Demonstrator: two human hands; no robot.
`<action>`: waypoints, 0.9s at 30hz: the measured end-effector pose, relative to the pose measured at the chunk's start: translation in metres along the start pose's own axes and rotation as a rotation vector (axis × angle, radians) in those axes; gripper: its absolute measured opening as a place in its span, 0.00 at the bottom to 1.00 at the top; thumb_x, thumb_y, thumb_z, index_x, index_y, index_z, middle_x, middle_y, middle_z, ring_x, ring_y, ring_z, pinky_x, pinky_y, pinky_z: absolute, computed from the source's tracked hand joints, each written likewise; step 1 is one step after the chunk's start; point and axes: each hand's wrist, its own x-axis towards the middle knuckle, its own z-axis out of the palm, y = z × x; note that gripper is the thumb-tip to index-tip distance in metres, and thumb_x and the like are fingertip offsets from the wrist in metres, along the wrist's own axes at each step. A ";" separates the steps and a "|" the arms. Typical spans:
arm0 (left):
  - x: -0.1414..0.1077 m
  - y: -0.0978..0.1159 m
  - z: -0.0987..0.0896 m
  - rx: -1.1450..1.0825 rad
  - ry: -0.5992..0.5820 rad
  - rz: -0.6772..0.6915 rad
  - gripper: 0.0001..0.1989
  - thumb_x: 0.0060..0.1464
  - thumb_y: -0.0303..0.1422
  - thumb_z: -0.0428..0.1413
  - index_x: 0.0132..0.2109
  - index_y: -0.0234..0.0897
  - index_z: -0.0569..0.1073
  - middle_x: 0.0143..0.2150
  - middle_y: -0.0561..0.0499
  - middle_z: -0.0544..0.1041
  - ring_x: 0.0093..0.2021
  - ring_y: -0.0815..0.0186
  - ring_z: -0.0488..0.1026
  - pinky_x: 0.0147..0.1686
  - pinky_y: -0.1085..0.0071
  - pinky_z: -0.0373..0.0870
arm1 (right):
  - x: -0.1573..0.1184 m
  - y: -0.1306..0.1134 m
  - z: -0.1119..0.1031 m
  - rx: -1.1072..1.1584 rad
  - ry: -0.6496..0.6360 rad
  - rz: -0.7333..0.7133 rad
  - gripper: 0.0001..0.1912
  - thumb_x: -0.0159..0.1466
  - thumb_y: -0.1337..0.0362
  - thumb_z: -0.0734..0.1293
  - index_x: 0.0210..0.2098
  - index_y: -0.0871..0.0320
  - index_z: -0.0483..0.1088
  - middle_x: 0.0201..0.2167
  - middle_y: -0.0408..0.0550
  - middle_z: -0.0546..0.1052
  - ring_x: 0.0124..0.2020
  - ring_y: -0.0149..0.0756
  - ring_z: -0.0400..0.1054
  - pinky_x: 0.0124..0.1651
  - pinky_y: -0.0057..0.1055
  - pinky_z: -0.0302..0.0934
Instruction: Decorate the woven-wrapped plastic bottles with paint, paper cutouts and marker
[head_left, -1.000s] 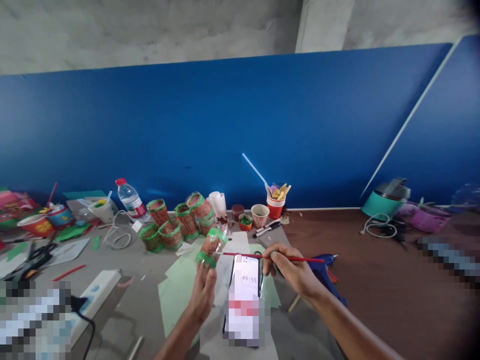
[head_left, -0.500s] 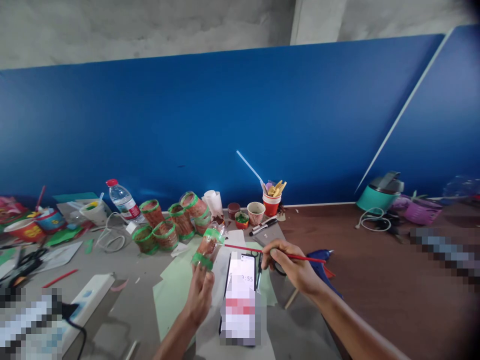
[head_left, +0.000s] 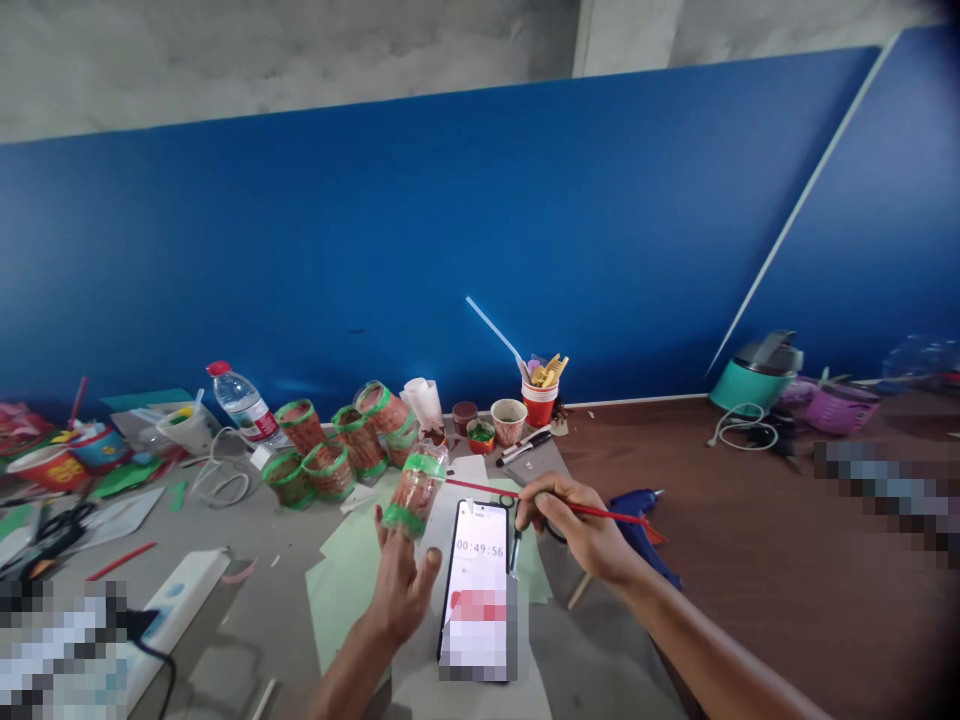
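My left hand (head_left: 403, 578) is at the near end of a clear plastic bottle piece (head_left: 415, 490) with green bands and brown paint. Some of its fingers are hidden behind or inside that end, and the thumb stands apart. My right hand (head_left: 574, 515) pinches a thin red brush (head_left: 611, 515), whose tip points left, close to the piece's right side. Below and between the hands, a phone (head_left: 478, 570) showing a timer lies on white paper. Several similar brown and green pieces (head_left: 328, 468) stand behind on the left.
A water bottle (head_left: 244, 400), paint cups (head_left: 481, 434) and a cup of yellow utensils (head_left: 540, 403) line the back. A blue glue gun (head_left: 637, 530) lies right of my right hand. At left are scissors (head_left: 56, 530) and a power strip (head_left: 176, 610). Farther right sits a teal container (head_left: 750, 385).
My left thumb has moved away from the bottle piece and its fingers have spread. The piece has turned slightly and shows more of its brown side. The brush stays in my right hand.
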 end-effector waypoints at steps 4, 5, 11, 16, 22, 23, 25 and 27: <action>0.002 0.002 -0.002 0.245 -0.042 0.241 0.26 0.60 0.48 0.45 0.58 0.38 0.66 0.51 0.40 0.76 0.58 0.53 0.67 0.66 0.48 0.27 | 0.000 -0.005 -0.001 0.006 -0.014 0.000 0.12 0.66 0.58 0.62 0.35 0.58 0.73 0.25 0.48 0.78 0.25 0.33 0.66 0.29 0.30 0.60; 0.003 0.000 -0.003 0.308 -0.035 0.299 0.25 0.61 0.47 0.44 0.57 0.37 0.66 0.49 0.41 0.77 0.55 0.53 0.70 0.66 0.46 0.28 | 0.001 -0.006 -0.001 0.012 0.002 -0.008 0.12 0.66 0.58 0.62 0.35 0.58 0.72 0.24 0.48 0.77 0.25 0.33 0.66 0.28 0.30 0.60; 0.004 -0.003 -0.005 0.579 -0.033 0.467 0.23 0.61 0.45 0.44 0.57 0.35 0.64 0.40 0.43 0.78 0.47 0.52 0.74 0.64 0.40 0.31 | 0.001 -0.002 0.000 0.024 0.008 -0.029 0.10 0.66 0.59 0.62 0.34 0.58 0.71 0.24 0.47 0.77 0.24 0.31 0.66 0.28 0.29 0.60; 0.005 -0.001 -0.007 0.645 -0.023 0.486 0.22 0.60 0.44 0.46 0.56 0.37 0.63 0.42 0.43 0.78 0.48 0.52 0.73 0.64 0.40 0.32 | 0.002 -0.006 0.000 0.024 0.024 -0.030 0.11 0.65 0.59 0.62 0.32 0.58 0.71 0.23 0.47 0.77 0.24 0.31 0.65 0.28 0.29 0.60; 0.006 0.001 -0.006 0.673 -0.009 0.467 0.19 0.58 0.45 0.47 0.48 0.36 0.69 0.31 0.47 0.76 0.40 0.52 0.74 0.64 0.40 0.32 | 0.000 -0.009 0.003 0.040 -0.012 -0.026 0.11 0.65 0.59 0.62 0.33 0.59 0.71 0.24 0.48 0.77 0.24 0.31 0.65 0.28 0.29 0.60; 0.006 0.002 -0.006 0.682 -0.009 0.467 0.19 0.58 0.45 0.47 0.47 0.36 0.70 0.31 0.47 0.76 0.40 0.52 0.74 0.64 0.40 0.32 | -0.001 -0.009 0.003 0.035 -0.013 -0.025 0.11 0.65 0.59 0.62 0.33 0.59 0.71 0.24 0.48 0.77 0.24 0.31 0.66 0.28 0.29 0.60; 0.006 0.002 -0.006 0.697 -0.008 0.462 0.18 0.58 0.45 0.47 0.45 0.36 0.71 0.30 0.47 0.76 0.39 0.51 0.74 0.64 0.40 0.32 | -0.001 -0.009 0.002 0.033 -0.059 -0.011 0.11 0.65 0.59 0.62 0.34 0.59 0.71 0.23 0.48 0.77 0.24 0.32 0.66 0.28 0.29 0.60; 0.007 0.000 -0.006 0.700 -0.010 0.458 0.18 0.58 0.46 0.48 0.44 0.38 0.71 0.29 0.48 0.76 0.40 0.52 0.74 0.64 0.40 0.31 | -0.002 -0.008 0.002 0.043 -0.082 -0.009 0.12 0.65 0.58 0.62 0.34 0.59 0.71 0.23 0.47 0.77 0.24 0.32 0.66 0.28 0.29 0.59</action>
